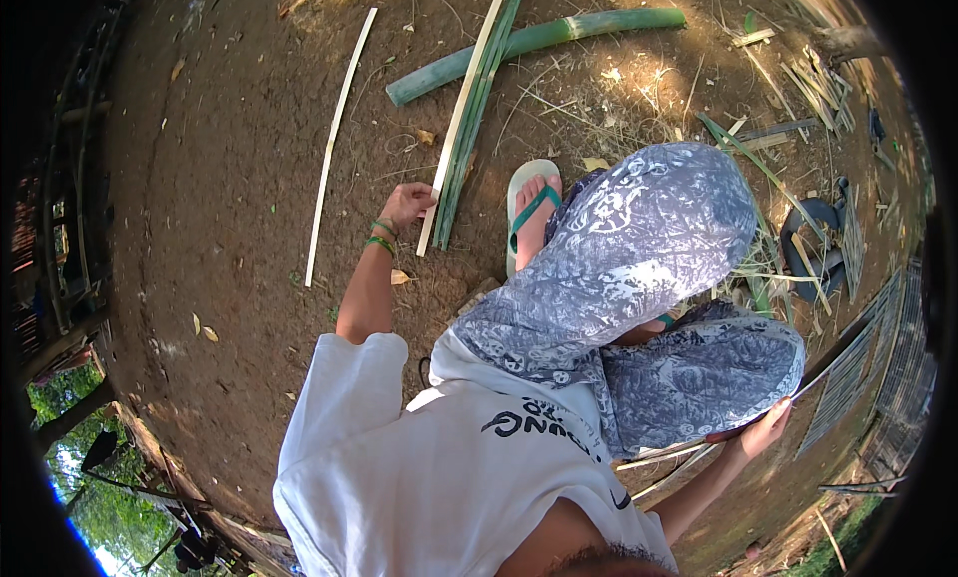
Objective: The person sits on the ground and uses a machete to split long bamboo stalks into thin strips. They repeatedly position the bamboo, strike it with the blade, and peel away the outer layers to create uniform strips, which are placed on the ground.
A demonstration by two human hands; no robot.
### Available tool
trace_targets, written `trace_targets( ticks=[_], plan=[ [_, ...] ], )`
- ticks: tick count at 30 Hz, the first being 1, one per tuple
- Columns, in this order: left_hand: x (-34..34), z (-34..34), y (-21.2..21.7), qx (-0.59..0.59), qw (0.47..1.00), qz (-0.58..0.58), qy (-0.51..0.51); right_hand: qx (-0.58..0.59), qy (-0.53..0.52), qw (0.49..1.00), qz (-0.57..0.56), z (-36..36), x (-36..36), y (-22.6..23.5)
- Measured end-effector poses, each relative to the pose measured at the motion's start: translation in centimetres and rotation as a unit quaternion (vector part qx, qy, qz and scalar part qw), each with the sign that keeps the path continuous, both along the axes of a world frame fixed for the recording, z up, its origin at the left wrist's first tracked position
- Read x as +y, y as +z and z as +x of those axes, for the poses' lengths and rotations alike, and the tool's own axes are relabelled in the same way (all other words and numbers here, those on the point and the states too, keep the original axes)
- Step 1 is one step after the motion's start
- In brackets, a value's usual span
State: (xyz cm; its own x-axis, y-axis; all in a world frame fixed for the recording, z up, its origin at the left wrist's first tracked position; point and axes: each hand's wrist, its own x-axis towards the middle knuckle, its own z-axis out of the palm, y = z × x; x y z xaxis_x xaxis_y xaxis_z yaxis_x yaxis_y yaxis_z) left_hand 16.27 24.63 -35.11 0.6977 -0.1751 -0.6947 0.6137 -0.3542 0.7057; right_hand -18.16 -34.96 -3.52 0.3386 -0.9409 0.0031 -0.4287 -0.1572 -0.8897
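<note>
Bamboo lies across the dirt: a lone pale strip [334, 138] on the left, then our left hand [407, 204] pinching the near end of a strip bundle [467, 108]. Far right, our right hand [763, 432] closes on thin slats [667, 455] beside our knee.

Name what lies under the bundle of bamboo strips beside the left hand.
Bare brown dirt ground lies under the bamboo strips; farther up they cross over a green bamboo pole, hiding that part of it.
</note>
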Motion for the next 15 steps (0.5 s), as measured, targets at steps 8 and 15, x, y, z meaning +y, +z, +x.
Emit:
trace_targets(
  ticks=[8,15],
  plan=[
    [0.1,-0.2,1.3,0.011,0.998,-0.063,0.007,0.001,0.023,0.999,-0.022,-0.7,-0.8,-0.5],
    [-0.7,0.9,2.2,0.033,0.990,-0.128,0.046,0.015,0.033,0.999,-0.024,-1.1,-1.5,-0.9]
  ],
)
